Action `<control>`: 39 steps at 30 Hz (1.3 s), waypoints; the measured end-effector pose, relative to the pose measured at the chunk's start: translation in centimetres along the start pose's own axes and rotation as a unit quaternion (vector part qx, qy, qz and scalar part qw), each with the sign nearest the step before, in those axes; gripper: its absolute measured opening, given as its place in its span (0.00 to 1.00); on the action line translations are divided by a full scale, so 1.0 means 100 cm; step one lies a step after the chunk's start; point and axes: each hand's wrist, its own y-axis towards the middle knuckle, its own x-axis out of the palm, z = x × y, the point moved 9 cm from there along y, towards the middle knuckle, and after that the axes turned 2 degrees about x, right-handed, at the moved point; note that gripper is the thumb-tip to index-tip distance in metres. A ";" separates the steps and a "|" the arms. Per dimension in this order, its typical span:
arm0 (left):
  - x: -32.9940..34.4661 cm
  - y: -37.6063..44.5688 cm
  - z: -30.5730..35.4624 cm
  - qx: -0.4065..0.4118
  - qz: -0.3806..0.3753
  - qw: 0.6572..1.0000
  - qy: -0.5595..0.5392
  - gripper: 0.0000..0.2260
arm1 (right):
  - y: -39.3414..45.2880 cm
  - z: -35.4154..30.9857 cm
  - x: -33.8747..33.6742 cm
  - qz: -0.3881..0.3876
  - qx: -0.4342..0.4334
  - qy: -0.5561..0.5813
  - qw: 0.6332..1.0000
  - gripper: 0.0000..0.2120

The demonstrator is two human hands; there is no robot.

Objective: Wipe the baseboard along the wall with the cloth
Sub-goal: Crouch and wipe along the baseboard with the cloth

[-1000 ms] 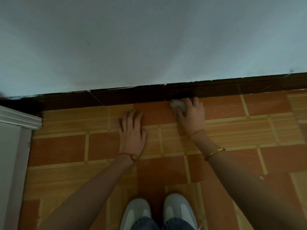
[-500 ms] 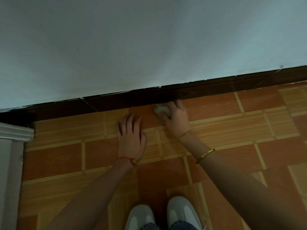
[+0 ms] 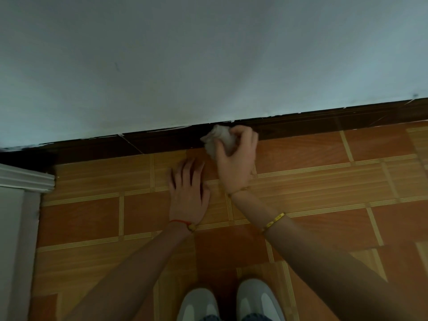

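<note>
The right hand (image 3: 235, 158) grips a crumpled white cloth (image 3: 218, 140), pressed against the dark baseboard (image 3: 324, 126) at the floor's far edge. Just beside it, the left hand (image 3: 188, 195) lies flat, fingers spread, on the tiled floor (image 3: 324, 181).

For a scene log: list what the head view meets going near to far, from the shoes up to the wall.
Shoes → left hand flat on the tiled floor → right hand → cloth → dark baseboard → wall.

Left hand (image 3: 188, 195) flat, fingers spread; right hand (image 3: 234, 158) raised, fingers curled, grip seemingly closed.
</note>
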 end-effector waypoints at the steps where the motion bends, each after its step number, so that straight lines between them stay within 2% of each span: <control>1: 0.000 0.000 0.000 0.002 -0.001 1.000 0.004 0.24 | -0.003 -0.005 0.006 -0.002 0.001 0.015 1.000 0.14; 4: 0.000 0.000 0.000 0.006 -0.001 1.000 -0.006 0.24 | 0.001 -0.003 -0.006 0.045 0.013 0.026 0.999 0.13; 8: -0.001 0.000 -0.001 -0.001 0.000 1.000 -0.021 0.23 | 0.025 0.036 -0.061 0.158 0.074 0.007 0.985 0.13; 10: -0.001 0.000 -0.001 -0.004 -0.005 1.000 -0.022 0.23 | 0.033 0.045 -0.076 0.176 0.084 0.008 0.981 0.13; 14: -0.001 0.001 0.000 -0.003 -0.002 1.000 -0.019 0.23 | 0.025 0.022 -0.057 0.130 0.029 -0.004 0.991 0.13; 18: -0.002 0.000 -0.001 0.008 0.009 1.000 -0.013 0.23 | 0.002 -0.016 0.002 0.006 -0.033 -0.001 0.999 0.14; 20: -0.002 0.001 -0.001 0.011 0.012 1.000 -0.010 0.23 | -0.003 -0.023 0.010 -0.001 -0.036 0.018 0.999 0.14; 23: -0.002 0.000 -0.001 0.006 0.011 1.000 -0.017 0.23 | 0.006 -0.019 -0.019 0.066 -0.029 0.016 0.997 0.13; 26: -0.001 0.001 -0.002 0.000 0.008 1.000 -0.025 0.22 | 0.022 0.000 -0.061 0.154 0.023 0.026 0.987 0.12; 28: -0.002 0.001 -0.002 -0.001 0.005 1.000 -0.026 0.23 | 0.028 0.005 -0.071 0.173 0.041 0.034 0.984 0.12; 32: 0.000 0.001 -0.002 -0.001 0.003 1.000 -0.023 0.23 | 0.016 -0.014 -0.044 0.127 0.004 0.026 0.992 0.13; 36: 0.003 0.000 -0.003 0.015 0.000 1.000 -0.002 0.25 | -0.013 -0.041 0.019 -0.020 -0.064 0.023 0.998 0.14; 39: 0.002 0.000 -0.002 0.020 0.006 1.000 -0.002 0.24 | -0.012 -0.034 0.022 -0.018 -0.064 0.024 0.997 0.13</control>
